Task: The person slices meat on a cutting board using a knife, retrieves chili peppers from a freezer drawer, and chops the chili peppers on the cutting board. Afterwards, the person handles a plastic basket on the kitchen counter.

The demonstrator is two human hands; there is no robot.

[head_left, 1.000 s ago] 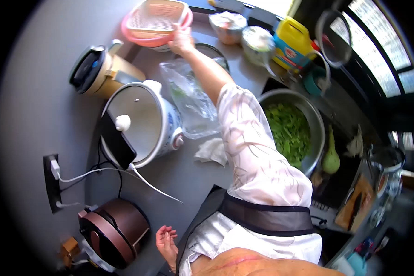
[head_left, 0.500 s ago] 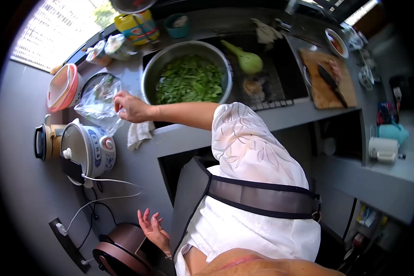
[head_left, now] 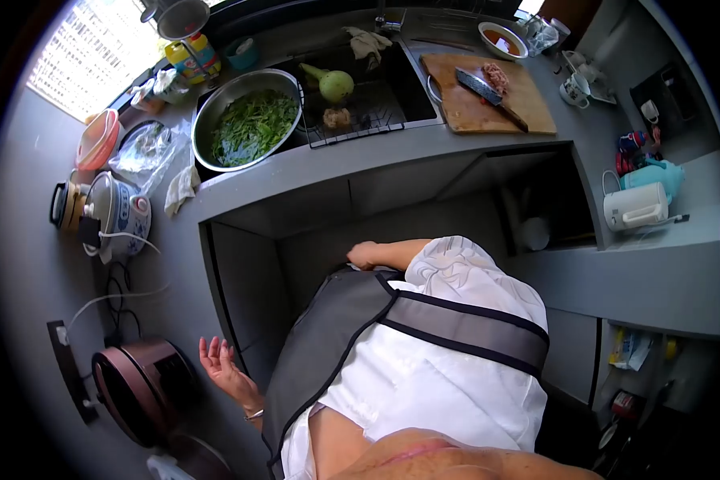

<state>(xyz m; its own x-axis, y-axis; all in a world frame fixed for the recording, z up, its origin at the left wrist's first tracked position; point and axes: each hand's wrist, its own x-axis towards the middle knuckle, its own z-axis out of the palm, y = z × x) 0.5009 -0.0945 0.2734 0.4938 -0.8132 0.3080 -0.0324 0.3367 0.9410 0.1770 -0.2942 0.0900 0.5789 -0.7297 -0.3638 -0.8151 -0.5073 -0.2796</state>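
My left hand point(head_left: 228, 374) is raised at the lower left, palm up with its fingers apart, holding nothing, near the pinkish rice cooker point(head_left: 140, 384). At the top edge of my dark apron point(head_left: 336, 320), my right hand point(head_left: 364, 255) is curled closed in front of the counter; what its fingers grip is hidden. A large metal basin point(head_left: 295, 96) of leafy greens point(head_left: 248, 128) sits at the left of the sink. Beside it, a green gourd point(head_left: 335, 86) lies in the sink area. Crumpled clear plastic point(head_left: 146, 150) rests on the counter left of the basin.
A cutting board point(head_left: 476, 116) bears a knife point(head_left: 488, 98) and chopped meat point(head_left: 495, 78). A bowl of reddish liquid point(head_left: 502, 40) stands behind it. At left are a white-blue cooker point(head_left: 128, 216) and hanging cables; at right, a white kettle point(head_left: 636, 206).
My right hand has let go of the clear plastic and moved back from the counter to my apron. The view has shifted right, and my left hand stays open.
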